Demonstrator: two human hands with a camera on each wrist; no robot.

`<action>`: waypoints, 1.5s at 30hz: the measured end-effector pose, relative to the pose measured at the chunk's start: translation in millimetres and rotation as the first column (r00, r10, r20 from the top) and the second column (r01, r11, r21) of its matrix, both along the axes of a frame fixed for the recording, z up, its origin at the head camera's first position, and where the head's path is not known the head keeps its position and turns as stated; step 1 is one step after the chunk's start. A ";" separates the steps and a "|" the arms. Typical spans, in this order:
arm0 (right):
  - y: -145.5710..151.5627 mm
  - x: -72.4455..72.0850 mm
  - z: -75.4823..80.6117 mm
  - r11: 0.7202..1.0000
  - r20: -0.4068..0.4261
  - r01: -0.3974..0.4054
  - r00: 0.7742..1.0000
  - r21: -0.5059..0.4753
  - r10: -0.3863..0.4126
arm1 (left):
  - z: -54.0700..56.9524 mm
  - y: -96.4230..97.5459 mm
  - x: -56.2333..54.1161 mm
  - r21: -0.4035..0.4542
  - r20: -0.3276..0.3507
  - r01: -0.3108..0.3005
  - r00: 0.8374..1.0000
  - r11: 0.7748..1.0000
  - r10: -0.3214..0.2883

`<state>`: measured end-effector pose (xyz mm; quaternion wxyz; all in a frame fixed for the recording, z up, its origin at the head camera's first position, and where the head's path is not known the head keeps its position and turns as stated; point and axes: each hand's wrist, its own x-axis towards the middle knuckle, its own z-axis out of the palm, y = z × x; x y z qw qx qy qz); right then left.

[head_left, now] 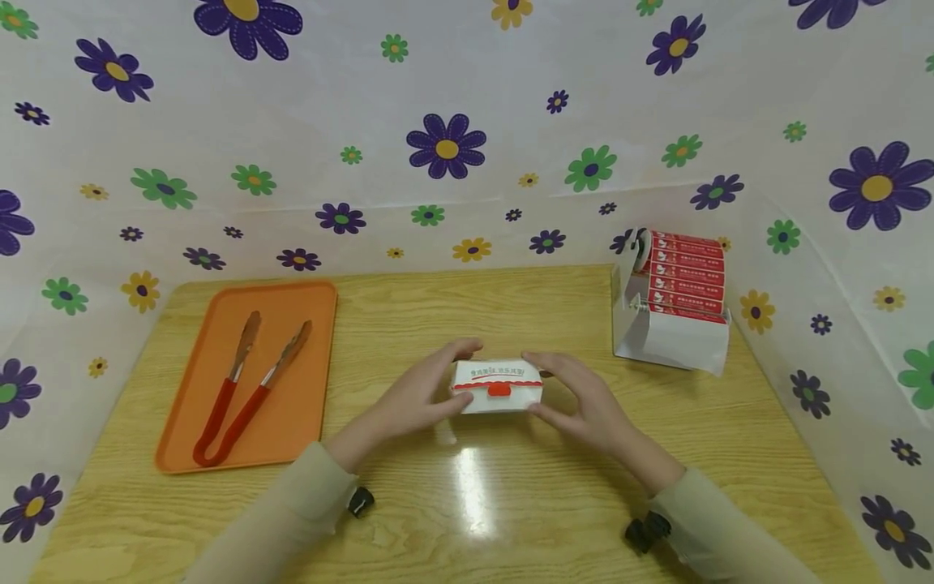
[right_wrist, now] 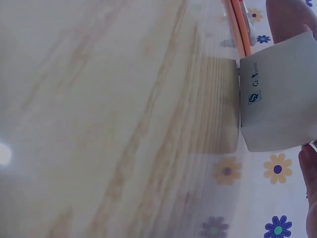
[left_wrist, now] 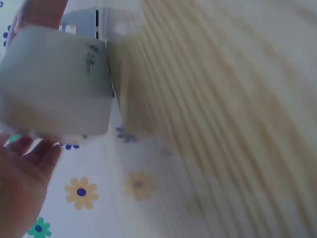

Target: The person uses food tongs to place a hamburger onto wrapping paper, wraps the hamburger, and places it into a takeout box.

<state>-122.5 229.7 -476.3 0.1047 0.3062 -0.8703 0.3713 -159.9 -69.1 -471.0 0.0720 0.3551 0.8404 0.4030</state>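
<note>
A small white paper takeaway box (head_left: 499,397) with red trim and a red tab at its front sits closed on the table, in the middle of the head view. My left hand (head_left: 417,395) holds its left end, thumb at the front corner and fingers around the back. At the right end, my right hand (head_left: 584,405) grips it the same way. The left wrist view shows one plain end of the box (left_wrist: 54,82) between thumb and fingers. Small printed marks appear on the box's other end (right_wrist: 277,96) in the right wrist view.
To the left, an orange tray (head_left: 302,414) bears red-handled metal tongs (head_left: 228,414). A roll of red printed labels (head_left: 686,272) sits in a white dispenser (head_left: 671,339) at the back right. Flowered cloth (head_left: 292,146) surrounds the wooden table (head_left: 409,316) at the back and sides.
</note>
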 end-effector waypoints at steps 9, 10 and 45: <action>-12.2 -0.9 2.2 0.992 0.155 0.042 0.988 -0.116 -0.024 | -4.1 29.6 8.6 0.223 0.021 -0.099 0.995 0.970 0.097; -15.1 -0.3 1.1 0.987 0.186 0.044 0.982 -0.151 -0.016 | -5.7 32.3 9.2 0.237 0.032 -0.134 0.991 0.962 0.130; -77.5 3.2 -15.1 0.830 0.197 0.266 0.961 -0.490 -0.192 | -17.9 39.4 15.9 0.313 0.014 -0.223 0.973 0.923 0.230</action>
